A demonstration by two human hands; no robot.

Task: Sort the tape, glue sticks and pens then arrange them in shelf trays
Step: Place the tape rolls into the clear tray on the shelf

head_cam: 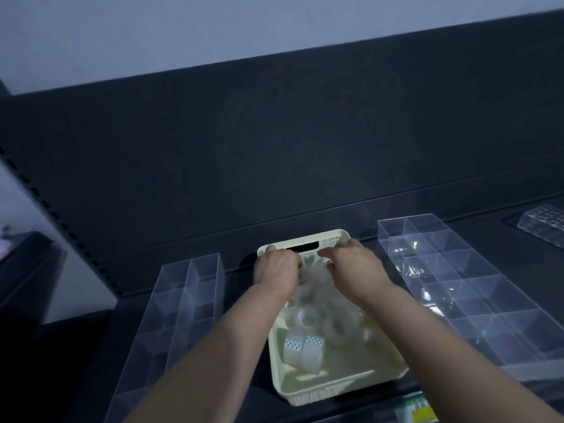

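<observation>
A cream perforated basket [308, 392] sits on the dark shelf between two clear trays. Several clear tape rolls [308, 319] lie loose inside it, with two standing rolls [302, 349] near its front left. My left hand [276, 270] reaches into the basket's far left part, fingers curled down among the rolls. My right hand [354, 264] reaches in beside it at the far right, fingers bent over the rolls. Motion blur hides whether either hand holds a roll.
A clear divided tray [183, 300] stands left of the basket and a wider clear divided tray [457, 276] stands to its right. A clear ridged piece [543, 222] lies at the far right. A yellow-green packet [418, 410] shows at the bottom edge.
</observation>
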